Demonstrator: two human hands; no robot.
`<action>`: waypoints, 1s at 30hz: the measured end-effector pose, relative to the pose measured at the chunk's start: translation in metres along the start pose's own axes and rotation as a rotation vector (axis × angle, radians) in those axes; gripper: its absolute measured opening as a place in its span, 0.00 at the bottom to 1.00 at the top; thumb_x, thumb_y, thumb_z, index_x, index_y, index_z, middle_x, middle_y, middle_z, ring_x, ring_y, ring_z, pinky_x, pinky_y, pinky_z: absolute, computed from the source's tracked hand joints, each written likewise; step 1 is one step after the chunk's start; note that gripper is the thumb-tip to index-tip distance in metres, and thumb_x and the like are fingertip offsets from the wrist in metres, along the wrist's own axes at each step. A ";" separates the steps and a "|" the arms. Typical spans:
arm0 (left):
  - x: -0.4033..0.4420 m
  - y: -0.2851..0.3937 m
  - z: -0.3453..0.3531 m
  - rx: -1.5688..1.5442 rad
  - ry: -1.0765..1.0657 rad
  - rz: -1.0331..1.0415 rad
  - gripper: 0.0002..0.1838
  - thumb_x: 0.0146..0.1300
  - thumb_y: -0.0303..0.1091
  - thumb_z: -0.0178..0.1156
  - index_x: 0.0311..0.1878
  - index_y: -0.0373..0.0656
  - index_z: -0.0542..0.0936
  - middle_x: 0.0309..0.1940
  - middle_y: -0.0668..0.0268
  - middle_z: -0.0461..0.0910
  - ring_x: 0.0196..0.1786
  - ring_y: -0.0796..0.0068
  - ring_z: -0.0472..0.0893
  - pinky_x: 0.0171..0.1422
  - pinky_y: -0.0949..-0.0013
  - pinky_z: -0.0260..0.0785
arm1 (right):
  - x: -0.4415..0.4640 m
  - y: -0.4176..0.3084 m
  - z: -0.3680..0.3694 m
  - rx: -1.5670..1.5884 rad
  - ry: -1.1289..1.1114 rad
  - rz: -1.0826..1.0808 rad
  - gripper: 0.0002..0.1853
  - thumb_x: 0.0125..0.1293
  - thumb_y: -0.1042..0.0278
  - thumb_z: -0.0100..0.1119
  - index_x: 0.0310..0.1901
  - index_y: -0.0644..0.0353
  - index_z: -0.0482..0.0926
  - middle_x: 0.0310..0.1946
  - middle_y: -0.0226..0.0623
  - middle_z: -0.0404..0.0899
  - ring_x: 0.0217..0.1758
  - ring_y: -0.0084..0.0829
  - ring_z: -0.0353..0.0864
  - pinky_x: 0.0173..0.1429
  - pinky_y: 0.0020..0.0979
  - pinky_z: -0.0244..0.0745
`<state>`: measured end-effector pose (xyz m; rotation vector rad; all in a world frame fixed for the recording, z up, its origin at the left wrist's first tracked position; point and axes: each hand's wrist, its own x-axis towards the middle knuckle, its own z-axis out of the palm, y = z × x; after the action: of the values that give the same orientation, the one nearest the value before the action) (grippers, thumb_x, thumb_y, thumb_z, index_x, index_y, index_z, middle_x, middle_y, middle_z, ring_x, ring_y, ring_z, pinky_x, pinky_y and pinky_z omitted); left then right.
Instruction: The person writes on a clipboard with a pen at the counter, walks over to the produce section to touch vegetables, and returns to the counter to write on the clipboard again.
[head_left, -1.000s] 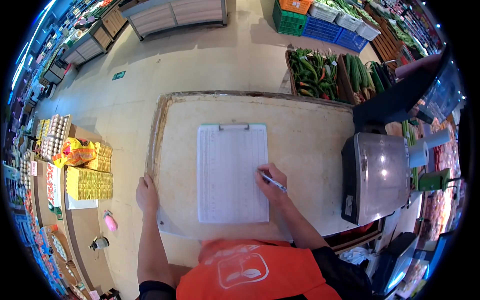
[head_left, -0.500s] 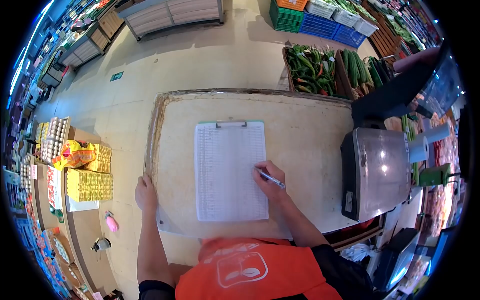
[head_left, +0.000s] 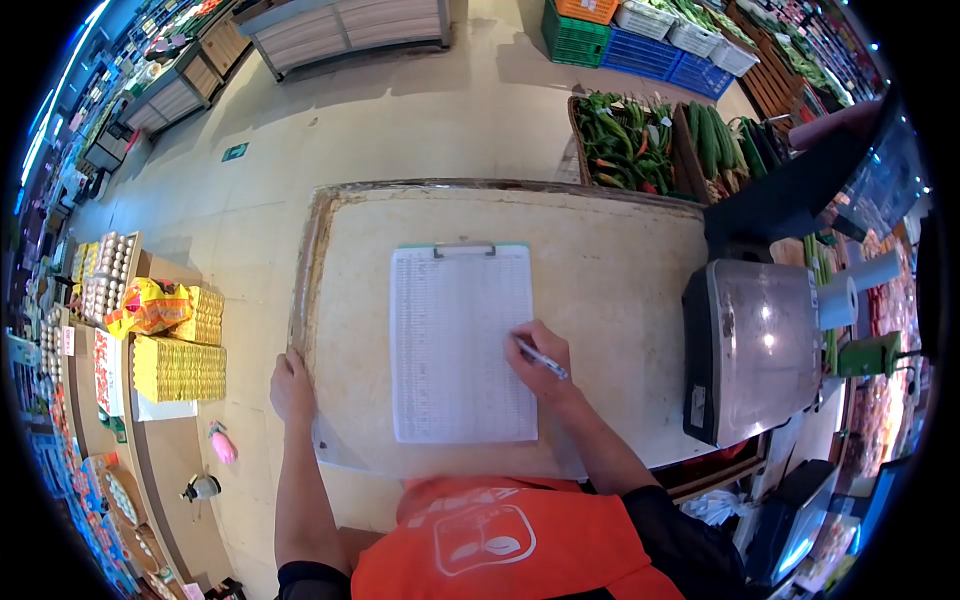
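A clipboard with a printed sheet (head_left: 462, 345) lies on the worn table (head_left: 620, 300), its metal clip at the far end. My right hand (head_left: 540, 360) is closed around a pen (head_left: 543, 359) and rests on the sheet's right edge. The pen's tip is hard to make out against my fingers. At the table's left edge is my left hand (head_left: 292, 386), its fingers close together over the rim; whether they press on anything more than the edge is hidden.
A metal-topped weighing scale (head_left: 765, 350) stands on the table's right side. Beyond the far edge are baskets of peppers (head_left: 625, 145) and cucumbers (head_left: 710, 145). Yellow egg trays (head_left: 180, 368) are stacked on the left, near a pink bottle (head_left: 223, 445).
The view has shifted slightly. My right hand and the pen have stayed at nearly the same spot on the sheet, with the pen's angle a little changed. My left hand has stayed at the edge.
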<state>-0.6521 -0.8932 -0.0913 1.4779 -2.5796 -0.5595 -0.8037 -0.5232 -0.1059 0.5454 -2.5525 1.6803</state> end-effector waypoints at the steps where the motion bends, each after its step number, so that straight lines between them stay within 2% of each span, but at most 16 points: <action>1: 0.000 0.000 0.000 -0.003 0.004 0.004 0.29 0.77 0.57 0.40 0.44 0.39 0.80 0.39 0.42 0.83 0.44 0.35 0.80 0.49 0.42 0.69 | -0.001 0.001 0.001 -0.014 0.006 -0.014 0.07 0.58 0.75 0.68 0.38 0.59 0.79 0.27 0.44 0.82 0.29 0.39 0.85 0.34 0.36 0.79; 11: 0.002 0.000 0.002 -0.002 0.010 0.013 0.30 0.77 0.57 0.40 0.42 0.38 0.79 0.37 0.42 0.82 0.43 0.35 0.80 0.47 0.42 0.69 | 0.000 0.003 0.002 -0.022 0.034 -0.073 0.08 0.57 0.75 0.68 0.36 0.59 0.79 0.25 0.43 0.81 0.27 0.42 0.85 0.33 0.37 0.78; 17: 0.002 0.000 0.001 0.032 0.001 0.003 0.29 0.77 0.56 0.40 0.41 0.38 0.78 0.38 0.43 0.82 0.43 0.38 0.81 0.46 0.43 0.69 | 0.000 0.000 0.001 0.007 0.025 -0.061 0.07 0.57 0.75 0.68 0.36 0.59 0.79 0.25 0.43 0.80 0.27 0.41 0.84 0.32 0.37 0.78; 20: 0.002 -0.001 0.002 0.024 -0.001 0.011 0.28 0.78 0.55 0.40 0.41 0.38 0.78 0.38 0.43 0.83 0.43 0.39 0.81 0.46 0.43 0.70 | 0.001 0.003 0.001 -0.037 0.034 -0.141 0.06 0.61 0.76 0.68 0.36 0.63 0.79 0.23 0.38 0.82 0.24 0.24 0.81 0.31 0.27 0.77; 30: 0.001 0.000 0.001 0.029 0.005 0.015 0.28 0.78 0.55 0.40 0.41 0.38 0.78 0.38 0.44 0.83 0.43 0.39 0.81 0.46 0.43 0.69 | 0.001 0.000 0.001 -0.025 0.033 -0.144 0.06 0.61 0.76 0.69 0.37 0.62 0.80 0.24 0.38 0.82 0.24 0.24 0.82 0.31 0.27 0.77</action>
<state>-0.6527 -0.8936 -0.0922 1.4652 -2.6035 -0.5184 -0.8047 -0.5247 -0.1062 0.6760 -2.4429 1.5941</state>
